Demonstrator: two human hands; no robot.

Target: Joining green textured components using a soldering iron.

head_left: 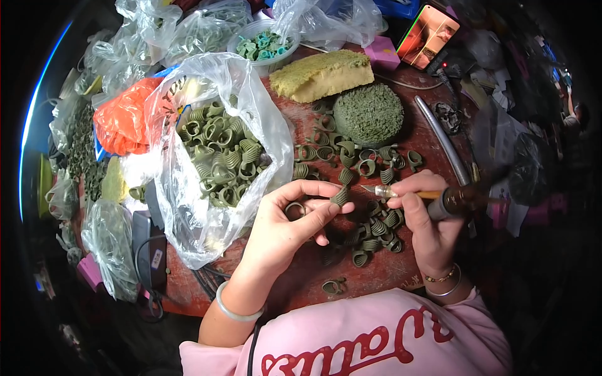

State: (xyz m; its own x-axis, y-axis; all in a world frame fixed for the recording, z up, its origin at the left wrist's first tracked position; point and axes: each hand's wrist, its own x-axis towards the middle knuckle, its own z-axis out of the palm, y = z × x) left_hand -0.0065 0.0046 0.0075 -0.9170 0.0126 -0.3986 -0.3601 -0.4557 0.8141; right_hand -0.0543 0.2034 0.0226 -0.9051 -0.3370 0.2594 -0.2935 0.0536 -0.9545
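My left hand (283,218) pinches a dark green ribbed ring (341,195) between thumb and forefinger, above the red table. A round band shows by its curled fingers; I cannot tell whether it is worn. Just right of the ring, my right hand (426,219) is closed around a pointed tool (381,190) with a blade-like metal tip, a shiny collar and a brownish handle. The tip points at the ring, seemingly a little apart from it. A dark cylindrical handle (453,203) also lies across this hand. Several similar loose rings (376,239) lie beneath and behind both hands.
A clear plastic bag (276,119) full of green rings stands open at left. Behind are a yellow sponge block (323,75), a round green rough pad (369,114) and a lit phone (429,36). A curved metal rod (443,139) lies at right, an orange bag (128,118) far left.
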